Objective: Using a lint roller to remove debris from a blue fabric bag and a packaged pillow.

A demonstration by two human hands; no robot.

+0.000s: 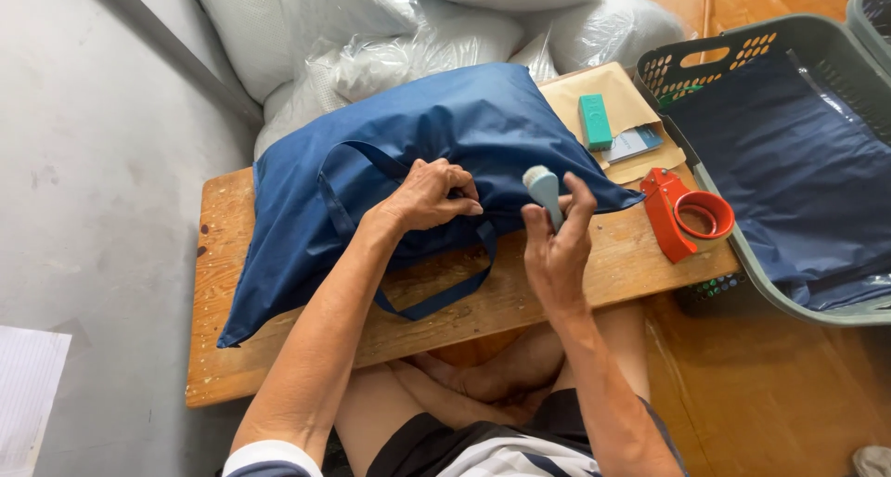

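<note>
On a low wooden table (278, 347), the left hand (429, 195) pinches the edge of a stuffed navy bag (436, 134) whose opening looks not yet sealed, while the right hand (555, 245), just beside the bag, grips a small pale-blue tool (542, 191).

1. Soft, even daylight is filling the scene, and nothing is looking dim.
2. Light is seeming to come from above and the upper side; the clear plastic sacks (418, 22) are catching pale glare.
3. Shadows are staying faint: a soft one is lying under the left hand (429, 197) on the blue bag (436, 134), another is darkening the space beneath the wooden board (278, 347).
4. The orange floor (770, 384) is giving off a mild sheen.
5. Focus is holding sharp at the centre; the right hand (555, 245) is showing no motion blur.
6. Wide-angle distortion is bending the grey basket (798, 32) and stretching the edges.
</note>
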